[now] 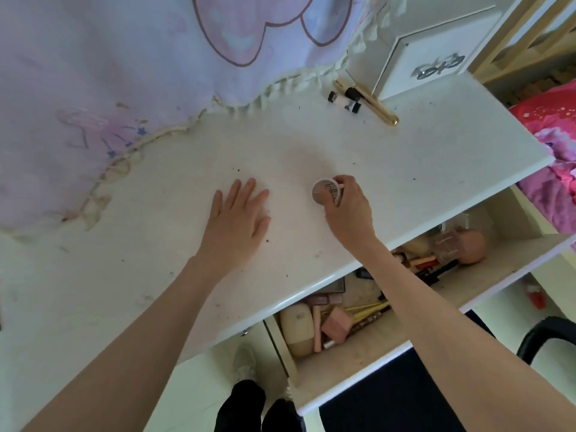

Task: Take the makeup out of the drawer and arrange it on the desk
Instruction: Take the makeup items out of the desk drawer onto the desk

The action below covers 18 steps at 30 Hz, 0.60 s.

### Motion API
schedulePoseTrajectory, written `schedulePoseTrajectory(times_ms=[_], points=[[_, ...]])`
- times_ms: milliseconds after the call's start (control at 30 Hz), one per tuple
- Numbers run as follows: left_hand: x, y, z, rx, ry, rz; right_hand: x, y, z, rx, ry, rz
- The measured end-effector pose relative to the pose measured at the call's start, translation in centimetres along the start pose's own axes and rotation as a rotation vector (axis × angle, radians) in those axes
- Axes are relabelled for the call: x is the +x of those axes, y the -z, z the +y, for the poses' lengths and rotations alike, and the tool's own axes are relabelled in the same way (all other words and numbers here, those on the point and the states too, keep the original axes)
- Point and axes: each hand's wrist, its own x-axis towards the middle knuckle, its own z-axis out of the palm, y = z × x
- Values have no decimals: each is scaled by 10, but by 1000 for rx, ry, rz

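Observation:
My right hand [347,207] grips a small round compact [324,192] with a grey lid and white rim, tilted on edge on the white desk [187,244]. My left hand [238,213] lies flat on the desk, fingers spread, a little left of the compact. Below the desk edge the drawer [358,347] stands open. It holds several makeup items: a beige oval case [296,325], a pink box [335,325], pencils, brushes and a peach sponge [472,244]. At the desk's far right lie a gold tube [374,106] and two small black-capped tubes [343,99].
A lilac cloth [109,88] with a frilled hem covers the back left of the desk. A white cabinet door [436,54] stands behind the tubes. A pink bedspread [551,145] is at the right, a black chair [548,338] at lower right. My legs and shoes are below.

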Motion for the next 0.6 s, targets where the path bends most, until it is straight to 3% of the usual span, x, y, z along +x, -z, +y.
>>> schedulePoseTrajectory(times_ms=[200, 400, 600], points=[[-87, 13, -71, -101, 282, 65, -32, -53, -77, 234, -13, -269], [-140, 26, -152, -26, 483, 116, -38, -121, -167, 347, -48, -440], [-163, 22, -181, 117, 451, 57, -42, -170, -208, 166, -50, -459]])
